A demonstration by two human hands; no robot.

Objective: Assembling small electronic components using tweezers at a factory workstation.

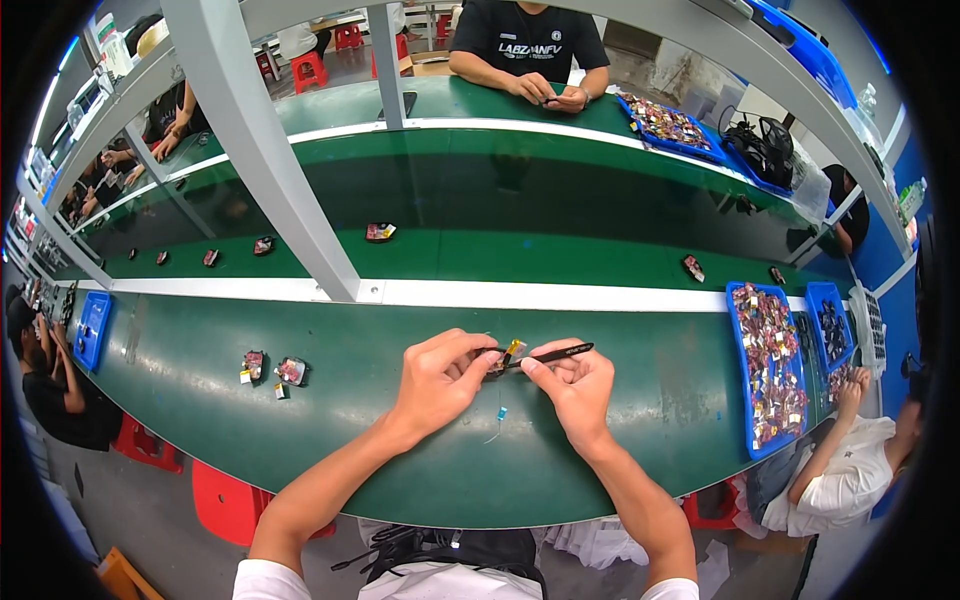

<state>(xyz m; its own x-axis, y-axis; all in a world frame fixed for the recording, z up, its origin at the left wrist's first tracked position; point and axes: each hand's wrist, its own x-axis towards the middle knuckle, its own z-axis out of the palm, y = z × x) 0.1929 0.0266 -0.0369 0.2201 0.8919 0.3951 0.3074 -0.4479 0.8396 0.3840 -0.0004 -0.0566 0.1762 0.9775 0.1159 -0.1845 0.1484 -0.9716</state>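
Observation:
In the middle of the green bench, my left hand (440, 378) pinches a small dark electronic part with a yellow piece (515, 349) sticking up from it. Black tweezers (565, 352) lie in the closed fingers of my right hand (578, 388); their tip reaches the part. Fingers hide most of the part. Below the hands, a small light-blue piece (502, 413) and a thin pale strand sit over the bench top. Off to the left lie two small circuit assemblies (253, 366) (292, 371) with white-and-yellow tabs.
A blue tray (748, 400) full of small red-and-yellow assemblies stands at right, beside a smaller blue tray (828, 325). Behind the white rail (450, 293), a dark-green conveyor belt (520, 250) carries several assemblies. A grey post (270, 160) rises left. Co-workers sit opposite and at both sides.

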